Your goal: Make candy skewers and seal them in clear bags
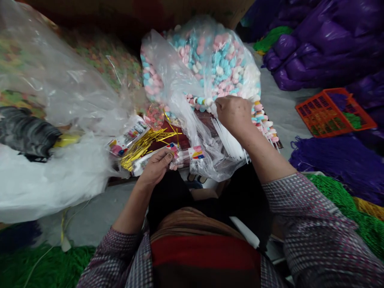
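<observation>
My left hand (156, 166) is closed, thumb over fingers, on the end of a small clear plastic bag (183, 157) printed with bright colours. Farther up, my right hand (234, 114) pinches the end of a skewer of pink, white and blue candies (199, 101), which points leftward; its stick is mostly hidden by my fingers. Beneath my right wrist lies a bundle of white sticks (226, 140). Several finished-looking candy skewers (264, 120) lie right of that wrist. Gold twist ties (144, 148) are heaped by my left hand, beside another printed bag pack (129, 134).
A big clear bag of pink, blue and white candies (222, 60) stands at the back of the table. More bags of coloured candies (111, 68) fill the left. An orange basket (327, 114), purple bags (339, 40) and green strands (339, 204) lie to the right.
</observation>
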Motion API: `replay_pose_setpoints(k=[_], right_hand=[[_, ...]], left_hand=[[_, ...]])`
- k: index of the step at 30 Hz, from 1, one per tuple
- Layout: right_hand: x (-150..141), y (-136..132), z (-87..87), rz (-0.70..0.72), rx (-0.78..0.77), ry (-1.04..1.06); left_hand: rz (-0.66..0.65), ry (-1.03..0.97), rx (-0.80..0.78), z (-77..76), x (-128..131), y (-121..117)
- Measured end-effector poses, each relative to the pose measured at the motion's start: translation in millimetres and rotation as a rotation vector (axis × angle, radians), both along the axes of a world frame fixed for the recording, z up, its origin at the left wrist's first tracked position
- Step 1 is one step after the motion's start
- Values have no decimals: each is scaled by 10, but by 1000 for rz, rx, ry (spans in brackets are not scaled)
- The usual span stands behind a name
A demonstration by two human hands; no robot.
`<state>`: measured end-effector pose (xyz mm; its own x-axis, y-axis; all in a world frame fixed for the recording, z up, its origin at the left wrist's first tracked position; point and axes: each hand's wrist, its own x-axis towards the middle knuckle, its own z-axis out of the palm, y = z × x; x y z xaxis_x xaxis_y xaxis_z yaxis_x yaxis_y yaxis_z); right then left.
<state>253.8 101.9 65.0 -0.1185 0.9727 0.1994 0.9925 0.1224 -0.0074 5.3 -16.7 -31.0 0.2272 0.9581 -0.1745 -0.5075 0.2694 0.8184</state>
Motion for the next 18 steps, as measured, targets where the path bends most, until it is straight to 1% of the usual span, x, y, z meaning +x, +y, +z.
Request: replay_pose_setpoints(k=[2,4,7,9,12,15,18], right_hand=[[-81,120,-33,15,-10,-29],[-141,203,-57,26,-53,-67],[-153,210,-62,62,-113,-124],[-102,139,-44,84,-128,-162],[30,-39,-4,87,-157,-223],[171,-256,24,54,-165,-244],[283,-493,13,5,-149,-208]], left_hand=[[-3,-6,6,0,4,3],[-8,-10,11,1,9,6],[-7,-29,9,9,14,6],[-3,-35,3,16,15,5],[5,-34,-7,20,14,7],[5,-27,-10,14,10,10],[6,-13,-4,6,5,16]])
